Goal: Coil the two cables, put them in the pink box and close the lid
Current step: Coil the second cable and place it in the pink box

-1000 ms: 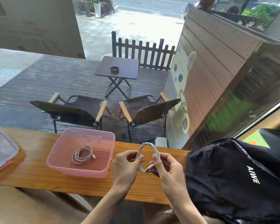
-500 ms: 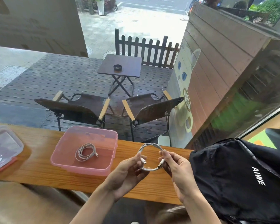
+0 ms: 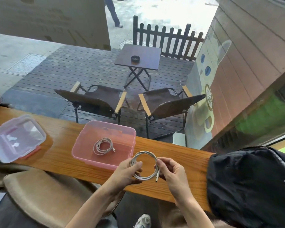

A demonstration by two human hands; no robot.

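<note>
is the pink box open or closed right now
Open. The pink box has no lid on it; the lid lies apart on the counter to its left, and one coiled cable shows inside.

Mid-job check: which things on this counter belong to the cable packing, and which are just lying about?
Belongs to the job:
- coiled white cable, held by left hand and right hand
- second coiled cable, already in the pink box
- clear lid, off to the left

Lying about:
- black bag on the wooden counter
- beige stool
</note>
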